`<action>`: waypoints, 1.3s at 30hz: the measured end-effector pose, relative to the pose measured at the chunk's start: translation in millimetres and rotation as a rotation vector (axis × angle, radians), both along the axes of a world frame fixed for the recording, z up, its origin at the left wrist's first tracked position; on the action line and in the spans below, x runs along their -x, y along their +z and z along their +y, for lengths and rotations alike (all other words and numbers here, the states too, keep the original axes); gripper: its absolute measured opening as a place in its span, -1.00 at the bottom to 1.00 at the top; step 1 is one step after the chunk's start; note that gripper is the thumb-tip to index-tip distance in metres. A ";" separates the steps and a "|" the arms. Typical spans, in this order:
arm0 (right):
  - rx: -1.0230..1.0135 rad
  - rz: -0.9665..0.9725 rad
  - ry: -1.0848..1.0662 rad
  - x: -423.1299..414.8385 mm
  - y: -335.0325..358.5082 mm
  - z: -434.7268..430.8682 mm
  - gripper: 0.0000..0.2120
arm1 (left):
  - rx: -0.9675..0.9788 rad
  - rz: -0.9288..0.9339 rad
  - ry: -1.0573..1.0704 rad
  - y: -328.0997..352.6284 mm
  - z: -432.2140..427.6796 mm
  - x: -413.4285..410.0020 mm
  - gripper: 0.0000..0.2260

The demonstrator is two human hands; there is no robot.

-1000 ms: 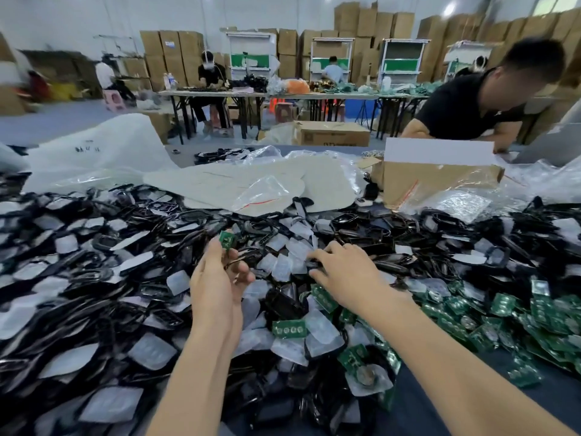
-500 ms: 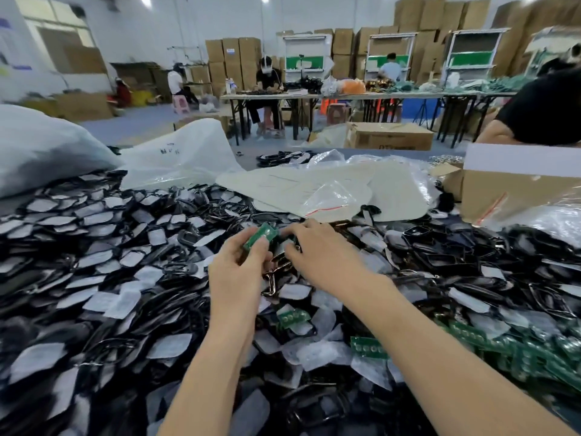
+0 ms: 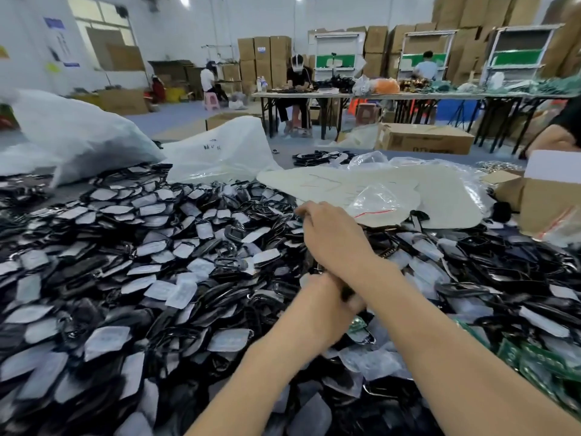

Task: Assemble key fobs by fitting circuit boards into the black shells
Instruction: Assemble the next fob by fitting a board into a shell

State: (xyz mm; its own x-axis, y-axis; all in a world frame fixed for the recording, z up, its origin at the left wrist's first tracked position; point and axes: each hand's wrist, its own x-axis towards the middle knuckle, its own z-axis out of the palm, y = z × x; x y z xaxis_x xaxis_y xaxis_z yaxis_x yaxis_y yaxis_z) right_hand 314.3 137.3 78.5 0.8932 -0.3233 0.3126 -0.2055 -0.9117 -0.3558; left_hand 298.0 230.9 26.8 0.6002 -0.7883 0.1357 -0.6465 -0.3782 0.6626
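— What takes up the most room?

— A heap of black shells (image 3: 188, 278). It covers the tabletop from edge to edge, and many of the shells show a pale, whitish patch.

— And behind it?

— A big white sack (image 3: 78, 136) on the far left, with a smaller white bag (image 3: 220, 152) just beside it. To the right of those a pale sheet (image 3: 440, 196) lies on the far edge of the heap, with a clear plastic bag (image 3: 377, 199) on top. A cardboard box (image 3: 547, 202) stands at the right edge.

— Where are the hands?

— Over the middle of the heap, crossed. The right hand (image 3: 333, 243) reaches forward and leftward, back upward, its fingers (image 3: 303, 212) curled down at the shells near the pale sheet. I cannot tell whether they grip anything.

— The left one?

— The left hand (image 3: 333, 297) sits under the right wrist, blurred and mostly covered. Whether it is spread or pinching something, I cannot tell.

— And the circuit boards?

— A pile of green circuit boards (image 3: 540, 363) lies at the lower right, beside the right forearm. One single green board (image 3: 356, 325) lies on the shells just below the left hand.
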 end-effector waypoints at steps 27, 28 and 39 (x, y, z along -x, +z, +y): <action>-0.081 -0.008 0.015 -25.6 -2.8 -21.9 -0.67 | -0.535 -0.133 0.774 2.0 74.5 -260.5 -0.80; -0.085 -0.004 0.013 -24.4 -4.6 -23.4 -0.66 | -0.544 -0.133 0.766 1.3 72.7 -262.0 -0.77; -0.118 -0.041 -0.001 -15.8 -7.8 -34.1 -0.67 | -0.435 -0.044 0.751 2.2 78.7 -274.5 -0.33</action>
